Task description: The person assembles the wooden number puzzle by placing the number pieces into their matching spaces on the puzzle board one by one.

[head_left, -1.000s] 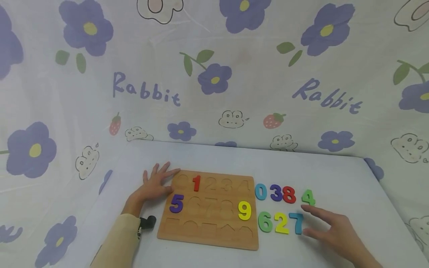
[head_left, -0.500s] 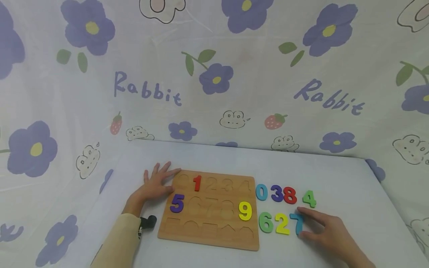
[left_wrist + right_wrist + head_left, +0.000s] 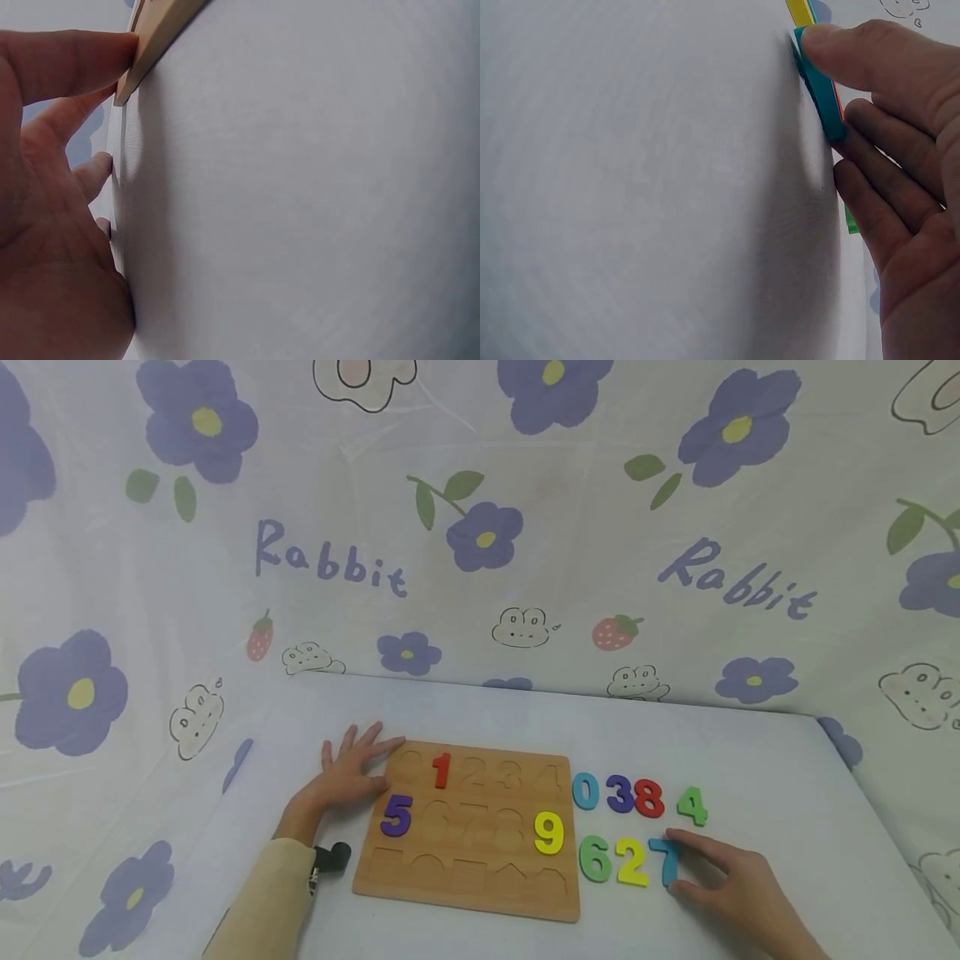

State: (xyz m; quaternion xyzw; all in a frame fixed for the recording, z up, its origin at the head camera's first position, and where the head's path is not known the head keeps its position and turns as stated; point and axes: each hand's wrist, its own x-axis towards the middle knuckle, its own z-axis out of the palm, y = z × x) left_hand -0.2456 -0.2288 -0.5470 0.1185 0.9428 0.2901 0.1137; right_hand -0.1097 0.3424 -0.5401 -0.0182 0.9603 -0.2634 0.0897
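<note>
A wooden number puzzle board [image 3: 468,897] lies on the white table, with a red 1 [image 3: 442,771], a purple 5 [image 3: 396,816] and a yellow 9 [image 3: 549,832] on it. My left hand [image 3: 347,778] rests spread at the board's upper left corner; its thumb and index finger touch the edge. Right of the board, my right hand [image 3: 727,872] pinches a blue number 7 [image 3: 663,850] between thumb and index finger. In the right wrist view the thumb presses one end of the blue 7 [image 3: 823,88].
Loose numbers lie right of the board: a blue 0 [image 3: 585,791], purple 3 [image 3: 621,793], red 8 [image 3: 648,798], green 4 [image 3: 692,807], green 6 [image 3: 596,858] and yellow 2 [image 3: 632,862]. A patterned cloth [image 3: 450,460] hangs behind the table [image 3: 480,706].
My right hand has moved slightly left, and its thumb and index finger have come onto the blue 7. My left hand stays at the board's corner.
</note>
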